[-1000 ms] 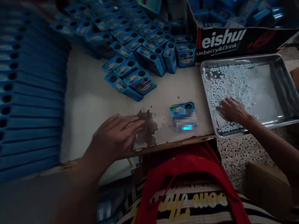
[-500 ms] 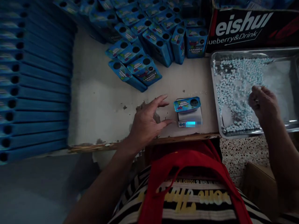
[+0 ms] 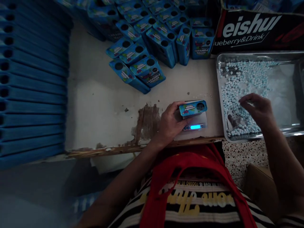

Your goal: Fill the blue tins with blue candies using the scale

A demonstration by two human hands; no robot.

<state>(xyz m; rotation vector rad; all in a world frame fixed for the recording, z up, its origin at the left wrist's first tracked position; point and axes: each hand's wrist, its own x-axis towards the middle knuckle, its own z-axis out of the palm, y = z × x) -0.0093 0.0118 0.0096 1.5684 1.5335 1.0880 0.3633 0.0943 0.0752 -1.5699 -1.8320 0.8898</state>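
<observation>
The left hand's (image 3: 169, 125) fingers grip the left end of a blue candy box (image 3: 190, 108), the thumb along its near side and the other fingers at its left and far side. The box stands upright on a small digital scale (image 3: 198, 120), its narrow top face turned up. The long axis of that face runs left to right, its right end slightly farther from the wearer; a dark round spot marks the right end, and the printed "Caramelo Macizo" reads upside down from here. Just in front of the box, the scale's display (image 3: 195, 127) glows bright blue. To the right, the right hand (image 3: 260, 109) is over a shallow metal tray (image 3: 283, 104), fingers bent toward the thumb; whether they are fully closed or hold anything cannot be told. Small white and pale blue candies (image 3: 258, 72) are spread across the left part of the tray. The scale sits near the front edge of a worn, pale table (image 3: 102, 107). Farther back, a cluster of matching blue boxes (image 3: 148, 71) stands upright at varied angles, and a long row of boxes (image 3: 35, 95) lines the left side. A black printed carton (image 3: 261, 28) stands behind the tray. The wearer's red apron (image 3: 161, 190) covers part of a striped shirt (image 3: 190, 218).
</observation>
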